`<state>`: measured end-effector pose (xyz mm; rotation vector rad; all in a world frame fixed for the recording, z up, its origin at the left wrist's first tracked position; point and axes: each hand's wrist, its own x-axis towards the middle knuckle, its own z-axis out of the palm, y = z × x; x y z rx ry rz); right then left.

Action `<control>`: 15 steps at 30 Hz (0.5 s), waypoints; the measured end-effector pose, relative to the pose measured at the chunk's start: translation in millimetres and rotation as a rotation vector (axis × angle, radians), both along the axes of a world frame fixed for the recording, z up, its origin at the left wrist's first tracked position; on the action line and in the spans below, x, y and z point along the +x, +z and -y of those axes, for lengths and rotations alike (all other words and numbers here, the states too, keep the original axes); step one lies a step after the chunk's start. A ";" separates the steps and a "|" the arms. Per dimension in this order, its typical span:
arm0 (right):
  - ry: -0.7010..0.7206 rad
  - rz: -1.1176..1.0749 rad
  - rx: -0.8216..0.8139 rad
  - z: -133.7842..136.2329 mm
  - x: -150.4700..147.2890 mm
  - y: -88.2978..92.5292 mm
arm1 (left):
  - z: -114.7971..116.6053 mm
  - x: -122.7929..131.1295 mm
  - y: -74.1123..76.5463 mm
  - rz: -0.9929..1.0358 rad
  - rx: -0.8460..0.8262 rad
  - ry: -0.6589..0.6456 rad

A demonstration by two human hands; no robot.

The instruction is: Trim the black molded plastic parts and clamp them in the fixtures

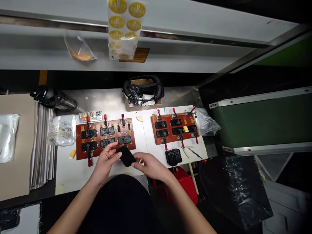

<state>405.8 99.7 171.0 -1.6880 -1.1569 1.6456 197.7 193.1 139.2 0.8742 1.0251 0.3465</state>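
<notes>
My left hand and my right hand both pinch a small black plastic part between their fingertips, just above the table's near edge. Right behind it lies a reddish-brown fixture board with several black parts clamped under red-handled toggle clamps. A second board of the same kind lies to the right. Another loose black part rests on the white table surface to the right of my right hand.
Tweezers lie beside the right board. A phone, a plastic bag, a stack of sheets and a dark bottle are at the left. A box of parts stands behind; a green conveyor runs on the right.
</notes>
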 end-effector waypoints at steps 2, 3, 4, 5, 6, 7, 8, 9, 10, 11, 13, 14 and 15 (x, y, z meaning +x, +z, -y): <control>0.136 0.023 -0.012 0.4 5.1 -2.0 | -3.1 5.5 -12.2 -0.110 0.143 -0.081; 0.130 0.018 -0.017 -0.2 5.3 -6.0 | -4.3 9.1 -17.8 -0.147 0.204 -0.136; 0.097 0.001 -0.027 -1.4 4.4 -12.2 | -5.4 13.1 -23.0 -0.167 0.245 -0.193; 0.056 -0.019 -0.043 -3.2 3.0 -20.7 | -6.7 17.3 -27.7 -0.173 0.268 -0.248; 0.021 -0.033 -0.064 -5.5 2.0 -31.2 | -8.8 21.4 -32.1 -0.177 0.284 -0.294; -0.005 -0.041 -0.090 -8.5 2.4 -43.3 | -12.0 25.0 -36.6 -0.196 0.311 -0.333; -0.031 -0.035 -0.118 -12.1 4.8 -56.4 | -16.9 27.6 -41.3 -0.228 0.349 -0.359; -0.072 -0.010 -0.139 -16.5 9.4 -70.3 | -23.5 29.1 -46.6 -0.274 0.396 -0.370; -0.124 0.029 -0.153 -21.6 16.1 -84.4 | -31.7 29.4 -52.6 -0.331 0.449 -0.369; -0.177 0.074 -0.161 -27.7 24.1 -98.4 | -41.2 28.7 -59.5 -0.392 0.505 -0.363; -0.256 0.154 -0.184 -42.6 39.6 -125.1 | -61.3 26.2 -75.6 -0.498 0.600 -0.367; -0.273 0.185 -0.200 -51.5 45.0 -137.3 | -70.5 25.5 -84.5 -0.533 0.636 -0.384; -0.272 0.210 -0.215 -61.2 48.0 -148.6 | -78.4 26.0 -93.7 -0.556 0.666 -0.409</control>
